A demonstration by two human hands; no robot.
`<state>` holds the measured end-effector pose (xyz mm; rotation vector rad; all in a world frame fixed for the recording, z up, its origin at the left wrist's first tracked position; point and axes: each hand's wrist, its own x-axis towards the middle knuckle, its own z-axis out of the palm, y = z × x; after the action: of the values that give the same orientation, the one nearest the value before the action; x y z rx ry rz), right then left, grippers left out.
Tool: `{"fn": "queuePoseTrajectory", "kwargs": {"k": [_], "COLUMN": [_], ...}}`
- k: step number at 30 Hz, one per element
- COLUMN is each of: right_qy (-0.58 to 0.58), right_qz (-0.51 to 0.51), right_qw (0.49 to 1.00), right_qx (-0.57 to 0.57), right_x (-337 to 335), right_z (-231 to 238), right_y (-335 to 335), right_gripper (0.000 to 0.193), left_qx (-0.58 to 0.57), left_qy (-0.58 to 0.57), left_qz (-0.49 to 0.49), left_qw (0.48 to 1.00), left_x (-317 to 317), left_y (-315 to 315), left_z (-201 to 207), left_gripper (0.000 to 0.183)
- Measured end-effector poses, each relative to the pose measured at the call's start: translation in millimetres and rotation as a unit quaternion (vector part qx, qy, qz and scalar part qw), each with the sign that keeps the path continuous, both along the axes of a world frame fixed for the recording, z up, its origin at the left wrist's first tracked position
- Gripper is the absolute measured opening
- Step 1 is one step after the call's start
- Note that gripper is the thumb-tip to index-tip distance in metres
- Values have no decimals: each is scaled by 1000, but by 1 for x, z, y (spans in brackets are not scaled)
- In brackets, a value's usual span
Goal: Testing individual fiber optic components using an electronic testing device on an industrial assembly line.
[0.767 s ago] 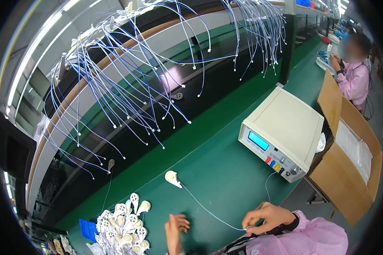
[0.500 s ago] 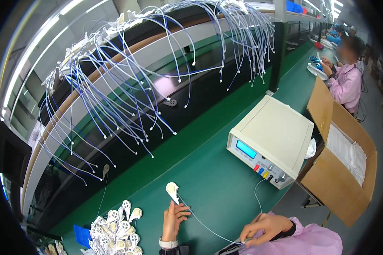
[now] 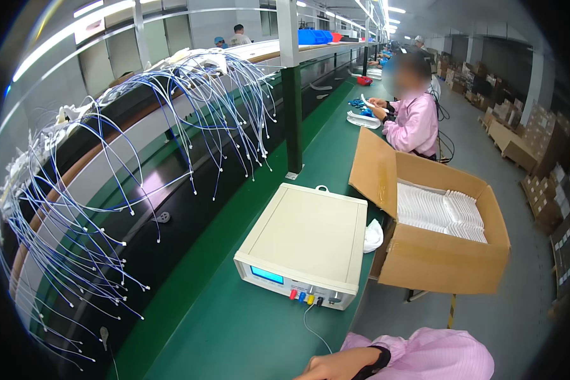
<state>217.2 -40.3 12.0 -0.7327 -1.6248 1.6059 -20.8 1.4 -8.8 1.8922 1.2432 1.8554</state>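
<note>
Only the back of my right hand [image 3: 335, 367] shows, at the lower edge of the head view. Its fingers are cut off by the frame, so what they hold cannot be seen. A dark band rings the wrist below the pink sleeve [image 3: 430, 354]. Just beyond that hand stands a cream box-shaped electronic tester [image 3: 307, 228] with a blue screen and coloured terminals. From its front a thin grey cable [image 3: 310, 329] runs down toward my right hand. My left hand is out of view.
White and blue wires [image 3: 101, 259] with small connectors hang from a shelf at left over the black conveyor belt [image 3: 133, 234]. An open carton [image 3: 449, 266] of white pieces stands right of the green table [image 3: 228, 329]. Farther back sits a co-worker [image 3: 411, 120] in pink.
The view has swung up and to the right. My left hand, the round white part with its wire and the pile of white parts have left the picture; my right hand's fingers are now cut off.
</note>
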Motion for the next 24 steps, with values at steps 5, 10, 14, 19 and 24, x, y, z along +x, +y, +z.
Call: {"fn": "queuePoseTrajectory", "kwargs": {"k": [5, 10, 14, 19, 24], "right_qy": [-4, -7, -12, -7, -25], "right_qz": [26, -1, -10, -14, -14], "right_qw": [1000, 1000, 1000, 1000, 1000], "right_qx": [2, 5, -1, 6, 9], "right_x": [-9, -12, -12, -16, -18], "right_z": [1, -3, 0, -4, -6], "right_y": [3, 1, 1, 1, 6], "right_gripper": [14, 13, 12, 11, 10], "left_qx": [-42, -81, -116, -157, -196], "left_qy": [-37, -66, -93, -124, -153], "left_qz": [-8, -13, -21, -38, -51], "left_qw": [998, 994, 989, 979, 967], "left_x": [-4, -9, -9, -14, -18], "left_y": [-2, -3, -4, -4, 1], "left_z": [13, 22, 25, 33, 38], "left_gripper": [23, 22, 22, 21, 21]}}
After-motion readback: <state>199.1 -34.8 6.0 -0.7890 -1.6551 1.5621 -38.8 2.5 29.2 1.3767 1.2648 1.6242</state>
